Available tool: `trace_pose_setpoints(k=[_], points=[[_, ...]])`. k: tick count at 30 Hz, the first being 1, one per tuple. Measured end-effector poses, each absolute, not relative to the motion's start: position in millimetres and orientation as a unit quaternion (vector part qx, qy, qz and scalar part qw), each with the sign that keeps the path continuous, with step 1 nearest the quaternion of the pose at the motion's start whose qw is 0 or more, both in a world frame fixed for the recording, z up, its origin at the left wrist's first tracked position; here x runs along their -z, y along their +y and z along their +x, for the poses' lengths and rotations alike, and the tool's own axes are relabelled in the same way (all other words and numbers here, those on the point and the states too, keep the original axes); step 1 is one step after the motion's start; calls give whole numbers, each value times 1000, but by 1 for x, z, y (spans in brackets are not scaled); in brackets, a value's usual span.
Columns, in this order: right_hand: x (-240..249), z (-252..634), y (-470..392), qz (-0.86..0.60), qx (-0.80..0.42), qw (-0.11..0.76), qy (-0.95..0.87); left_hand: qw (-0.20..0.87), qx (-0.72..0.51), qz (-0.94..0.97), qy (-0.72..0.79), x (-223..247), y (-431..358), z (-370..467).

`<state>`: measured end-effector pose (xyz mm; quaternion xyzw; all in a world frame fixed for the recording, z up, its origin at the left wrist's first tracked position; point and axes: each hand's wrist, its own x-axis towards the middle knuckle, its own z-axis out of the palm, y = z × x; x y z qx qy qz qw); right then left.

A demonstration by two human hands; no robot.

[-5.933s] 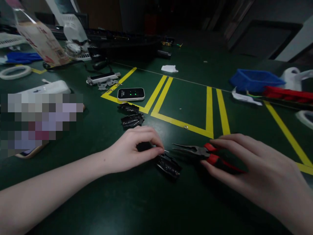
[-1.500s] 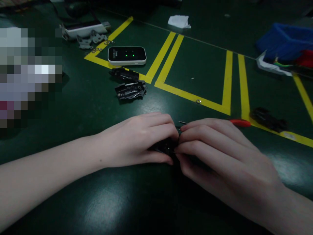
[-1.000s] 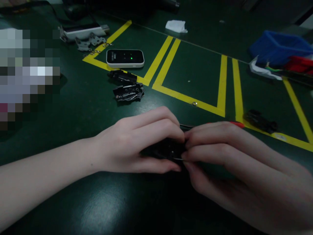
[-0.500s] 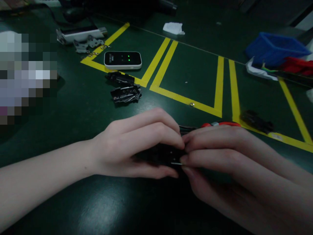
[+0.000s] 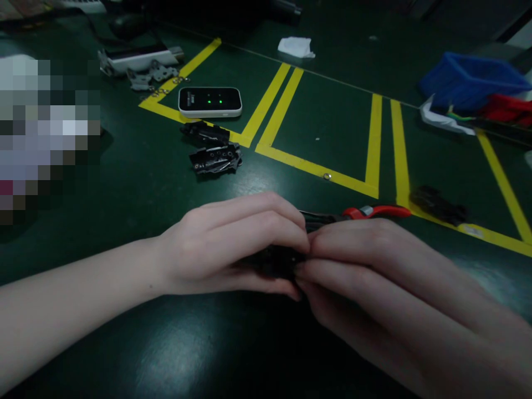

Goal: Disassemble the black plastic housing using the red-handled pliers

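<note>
Between my two hands is a dark metal part [image 5: 282,259], mostly hidden by fingers and shadow. My left hand [image 5: 241,244] is wrapped round it from the left, fingers over the far side and thumb along the near side. The fingertips of my right hand [image 5: 357,266] pinch at its right end, touching the left fingertips; anything small in that pinch is hidden. Just beyond the hands lie red-handled pliers [image 5: 384,211], partly covered by my right hand.
Two black metal assemblies [image 5: 216,159] lie beyond my left hand, near a white-edged device [image 5: 210,102] with green lights. A small ring [image 5: 327,176] sits on yellow tape. Another black part [image 5: 438,205] and a blue bin [image 5: 469,83] are at right.
My right hand has shifted slightly left and closed in on the part's end, covering a thin bright edge seen before. More of the red pliers handle shows.
</note>
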<state>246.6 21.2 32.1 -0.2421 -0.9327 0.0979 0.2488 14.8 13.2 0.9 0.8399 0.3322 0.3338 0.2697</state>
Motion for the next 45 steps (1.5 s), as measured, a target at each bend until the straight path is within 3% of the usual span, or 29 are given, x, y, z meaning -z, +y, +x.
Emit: trace_pose_setpoints(k=[5, 9, 12, 16, 24, 35, 45], points=[[-24, 245, 24, -226, -86, 277, -930, 255, -335, 858, 293, -1, 21, 12], [-28, 254, 33, -251, -112, 245, -930, 238, -373, 838, 319, 0, 24, 15], [-30, 271, 52, -294, -59, 268, -916, 231, -370, 831, 345, 2, 26, 16], [-19, 304, 77, -356, -13, 168, -919, 242, -348, 830, 364, 2, 27, 14], [2, 347, 65, -410, -3, 91, -908, 239, -340, 781, 466, 1, 31, 14], [-2, 342, 54, -434, 94, 261, -857, 258, -248, 773, 523, 3, 35, 12], [2, 324, 37, -406, 34, 256, -877, 204, -173, 819, 507, -2, 30, 17]])
